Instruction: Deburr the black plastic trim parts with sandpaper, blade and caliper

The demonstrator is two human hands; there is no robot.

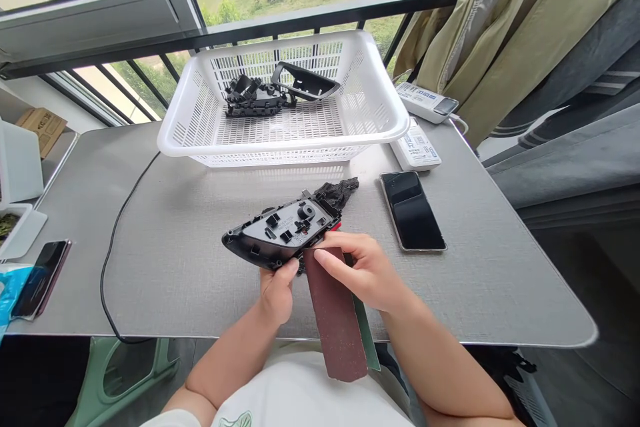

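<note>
My left hand (277, 295) is closed on the lower edge of a black moulded plastic part (283, 232), tilted up to the right, with clips, posts and square openings on its upper side. A folded strip of sandpaper (337, 320), brown-red on one face and green on the other, hangs from my right hand (364, 272). The thumb presses on the strip's top end, against the part's lower right edge. Something red shows just above the right fingers. Behind the part's right end is a crumpled black piece (341, 192). Most of the left fingers are hidden beneath the part.
A white plastic basket (280, 153) holding several black plastic parts (257, 97) stands at the table's back. To the right lie a phone (413, 210) and white boxy devices (416, 147). A black cable (117, 233) and another phone (43, 280) are on the left.
</note>
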